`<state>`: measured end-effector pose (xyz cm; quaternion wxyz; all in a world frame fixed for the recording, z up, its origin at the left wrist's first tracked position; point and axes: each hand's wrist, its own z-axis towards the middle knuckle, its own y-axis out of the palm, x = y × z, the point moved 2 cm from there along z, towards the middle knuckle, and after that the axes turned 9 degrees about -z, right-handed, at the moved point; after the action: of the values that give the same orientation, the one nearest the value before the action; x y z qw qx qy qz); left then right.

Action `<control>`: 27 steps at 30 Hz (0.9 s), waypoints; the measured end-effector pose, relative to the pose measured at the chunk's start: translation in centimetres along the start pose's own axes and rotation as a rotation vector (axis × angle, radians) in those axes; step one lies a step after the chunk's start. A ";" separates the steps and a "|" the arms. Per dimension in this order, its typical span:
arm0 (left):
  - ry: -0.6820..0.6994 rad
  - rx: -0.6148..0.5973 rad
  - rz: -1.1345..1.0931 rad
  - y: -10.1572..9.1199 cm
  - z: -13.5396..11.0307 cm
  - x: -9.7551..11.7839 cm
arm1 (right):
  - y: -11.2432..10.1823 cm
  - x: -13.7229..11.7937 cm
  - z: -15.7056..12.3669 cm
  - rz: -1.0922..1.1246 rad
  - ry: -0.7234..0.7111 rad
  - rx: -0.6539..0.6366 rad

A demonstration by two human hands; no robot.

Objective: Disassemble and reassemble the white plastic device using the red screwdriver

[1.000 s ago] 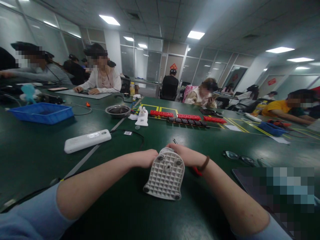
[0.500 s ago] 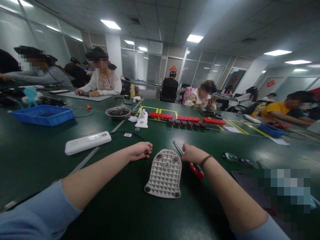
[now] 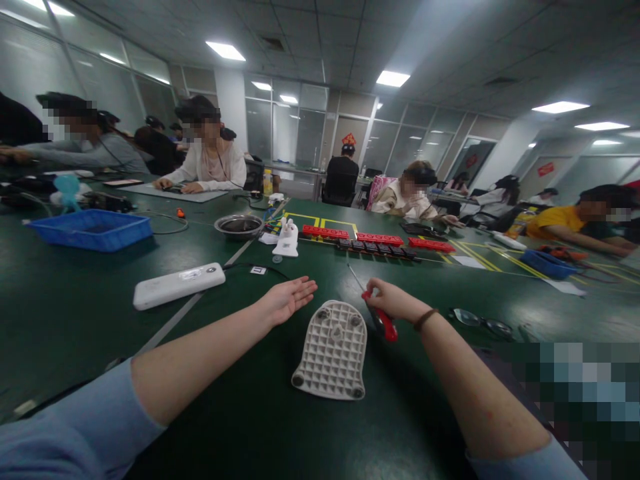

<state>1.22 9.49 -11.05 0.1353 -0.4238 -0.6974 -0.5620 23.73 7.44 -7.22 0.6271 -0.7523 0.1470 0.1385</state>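
Observation:
My right hand [image 3: 391,299] is closed around a screwdriver [image 3: 385,325] with a red and black handle. Its thin metal shaft points up and away to the left. On the other side, my left hand [image 3: 290,300] lies open, palm up, fingers stretched out, and I see nothing in it. Between my hands and a little closer to me is a light grey plastic base [image 3: 334,350], its ribbed grid underside facing up. Dark round pads sit near its corners. Neither hand visibly grips the base.
A white power strip [image 3: 180,285] lies left of my left hand. Farther off are a blue tray [image 3: 90,230], a metal bowl [image 3: 238,227], a white rabbit-shaped piece [image 3: 287,240] and red strips [image 3: 379,239]. Glasses [image 3: 481,321] rest to the right. Several people sit around.
My left hand has gone from curled fingers to an open palm, shifting slightly up and right. My right hand has moved a little right, tilting the screwdriver's handle up off its earlier spot.

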 end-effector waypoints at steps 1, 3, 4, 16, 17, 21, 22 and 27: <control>0.012 -0.006 0.001 0.0 0.0 0.0 | -0.5 -0.3 -0.1 0.061 -0.027 0.020; 0.020 -0.030 0.015 0.1 -0.1 0.1 | -1.9 -1.1 -0.8 0.291 -0.095 0.087; 0.017 -0.046 0.027 0.2 -0.2 0.1 | -2.7 -1.6 -1.3 0.485 -0.140 0.132; 0.124 -0.303 0.083 2.9 -3.1 1.7 | -6.4 -4.9 -6.4 1.714 -0.284 0.211; 0.147 -0.314 0.108 3.2 -3.4 1.8 | -6.4 -5.1 -6.6 1.694 -0.326 0.211; 0.274 -0.416 0.352 4.0 -4.8 2.2 | -6.7 -6.1 -8.2 1.567 -0.546 0.237; 0.314 -0.443 0.417 4.2 -5.1 2.2 | -6.8 -6.4 -8.7 1.544 -0.574 0.249; 0.485 -0.599 0.498 5.2 -7.2 2.0 | -6.9 -7.4 -10.5 1.456 -0.655 0.320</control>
<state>1.75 3.95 -3.85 0.2970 -0.4553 -0.3293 -0.7721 19.87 -1.38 3.78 0.4908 -0.2908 0.4265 0.7019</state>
